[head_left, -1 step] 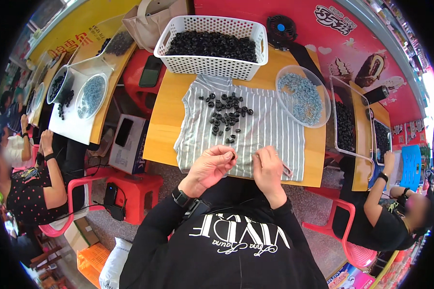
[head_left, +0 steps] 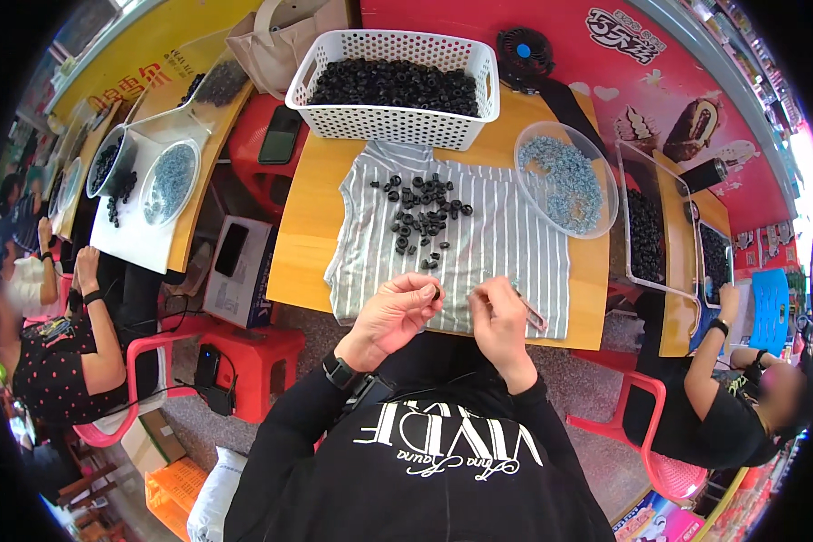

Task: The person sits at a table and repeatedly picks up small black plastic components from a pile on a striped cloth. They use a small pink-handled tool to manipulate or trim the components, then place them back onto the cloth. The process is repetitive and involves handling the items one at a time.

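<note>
Near the front edge of the table, my left hand (head_left: 394,318) pinches a small black ring-like part (head_left: 438,294) between thumb and fingertips. Just to its right, my right hand (head_left: 500,323) is closed around what look like slim metal tweezers (head_left: 535,316), whose bent end sticks out beside the knuckles. The tips of this tool are hidden by the fingers. Both hands hover over a grey-and-white striped cloth (head_left: 506,217). Beyond my hands, a loose pile of small black ring-like parts (head_left: 422,217) lies on the cloth.
A white perforated basket (head_left: 388,126) full of black parts stands at the back. Right of the cloth is a clear round tub (head_left: 610,203) of small bluish pieces. A black fan (head_left: 526,56) and a phone (head_left: 281,135) lie farther off. People work at tables on both sides.
My right hand has shifted very slightly, and more of the tool shows beside its knuckles. The left hand keeps its pinch on the black part.
</note>
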A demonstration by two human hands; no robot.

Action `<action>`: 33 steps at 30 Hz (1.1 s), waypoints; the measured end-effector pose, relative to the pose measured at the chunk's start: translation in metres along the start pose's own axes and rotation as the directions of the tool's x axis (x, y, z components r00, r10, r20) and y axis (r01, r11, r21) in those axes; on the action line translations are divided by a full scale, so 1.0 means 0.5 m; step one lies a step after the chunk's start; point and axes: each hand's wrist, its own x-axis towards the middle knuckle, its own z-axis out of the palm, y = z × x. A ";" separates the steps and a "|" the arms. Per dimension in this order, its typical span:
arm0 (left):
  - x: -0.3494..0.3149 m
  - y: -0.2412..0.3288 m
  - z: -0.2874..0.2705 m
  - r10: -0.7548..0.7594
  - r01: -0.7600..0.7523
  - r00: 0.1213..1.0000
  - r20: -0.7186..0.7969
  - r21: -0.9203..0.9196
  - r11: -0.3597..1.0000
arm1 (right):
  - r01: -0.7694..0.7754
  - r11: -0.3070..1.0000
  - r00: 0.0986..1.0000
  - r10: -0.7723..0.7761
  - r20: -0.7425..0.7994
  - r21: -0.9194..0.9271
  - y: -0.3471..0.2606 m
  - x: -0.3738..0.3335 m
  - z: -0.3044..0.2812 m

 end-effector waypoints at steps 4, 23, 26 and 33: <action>0.007 -0.017 0.007 -0.013 0.013 1.000 -0.009 0.035 0.999 | -0.129 0.905 0.991 0.103 0.087 0.406 -0.050 -0.013 -0.010; 0.001 -0.055 0.018 -0.104 0.078 0.988 0.113 0.218 0.973 | -0.003 0.942 0.985 -0.056 0.166 0.334 -0.024 -0.023 -0.046; -0.009 -0.042 0.019 -0.157 0.120 0.976 0.153 0.224 0.967 | -0.192 0.846 0.962 0.061 0.267 0.498 -0.016 -0.033 -0.041; -0.031 0.016 0.008 0.112 -0.111 0.991 0.079 -0.018 0.994 | -0.050 0.978 0.996 0.034 0.084 0.201 -0.039 0.026 -0.011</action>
